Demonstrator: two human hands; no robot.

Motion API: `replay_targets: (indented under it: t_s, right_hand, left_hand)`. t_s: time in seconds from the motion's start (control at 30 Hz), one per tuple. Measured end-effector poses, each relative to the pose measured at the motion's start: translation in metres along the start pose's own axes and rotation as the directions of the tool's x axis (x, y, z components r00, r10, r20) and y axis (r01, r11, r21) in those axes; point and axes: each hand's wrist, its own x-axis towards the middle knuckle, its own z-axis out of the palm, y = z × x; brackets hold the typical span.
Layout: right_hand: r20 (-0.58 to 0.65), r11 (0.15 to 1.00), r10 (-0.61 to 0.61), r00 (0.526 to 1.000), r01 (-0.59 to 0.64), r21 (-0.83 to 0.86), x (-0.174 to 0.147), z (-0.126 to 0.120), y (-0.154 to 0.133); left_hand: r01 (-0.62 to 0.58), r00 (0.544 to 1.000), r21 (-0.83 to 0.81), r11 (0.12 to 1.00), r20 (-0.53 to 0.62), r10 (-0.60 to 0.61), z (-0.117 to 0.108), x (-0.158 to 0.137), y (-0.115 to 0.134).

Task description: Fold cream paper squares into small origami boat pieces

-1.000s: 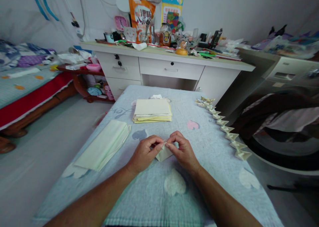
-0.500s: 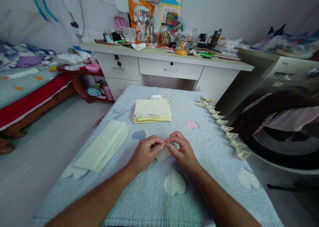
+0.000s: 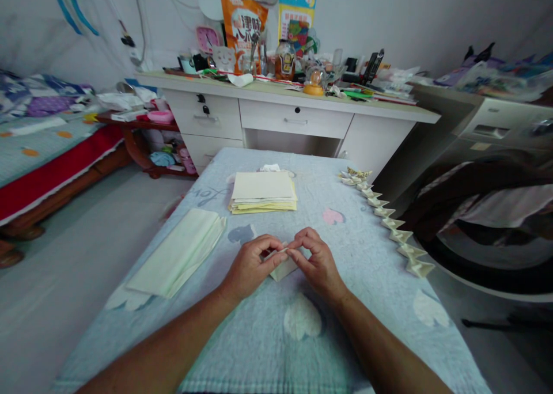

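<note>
A small folded piece of cream paper point(image 3: 283, 269) is held just above the cloth, near the middle of the table. My left hand point(image 3: 256, 267) pinches its top edge from the left, thumb against the near side. From the right, my right hand point(image 3: 317, 262) pinches the same edge, its thumb and fingertips almost meeting those of the left. Part of the paper is hidden behind the fingers. Beyond the hands lies a stack of cream and yellow paper sheets point(image 3: 263, 186). Along the right edge runs a row of folded paper boats point(image 3: 395, 224).
A long folded pale green sheet point(image 3: 179, 253) lies to the left on the patterned blue tablecloth point(image 3: 242, 348). Behind stands a white desk point(image 3: 298, 117) crowded with jars and packets. A front-loading washing machine point(image 3: 488, 129) is at the right, a bed point(image 3: 52, 163) at the left.
Almost nothing differs. Both hands keep their pinch on the folded paper, with only a very slight shift of the fingertips along its top edge.
</note>
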Motion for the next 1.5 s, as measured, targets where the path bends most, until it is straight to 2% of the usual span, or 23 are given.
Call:
replay_targets:
  t_s: [0.67,1.07,1.3,1.5]
  right_hand:
    - [0.025,0.997,0.016,1.0,-0.018,0.08,0.001,-0.001,-0.006]
    - [0.043,0.999,0.017,0.999,-0.019,0.035,0.004,-0.001,-0.012]
    - [0.015,1.0,0.021,1.0,-0.021,0.008,0.002,-0.006,-0.011]
    - [0.022,0.998,0.014,1.0,-0.012,-0.058,0.001,0.0,-0.008]
  left_hand:
    - [-0.048,0.999,0.002,0.999,0.008,0.048,0.0,0.0,0.004]
    - [-0.049,0.999,-0.019,0.999,0.002,0.049,0.001,0.001,0.007]
    - [0.033,0.998,-0.092,0.995,-0.052,-0.038,-0.001,0.001,-0.001]
    - [0.036,0.996,-0.149,0.988,-0.075,-0.048,0.0,0.001,-0.002]
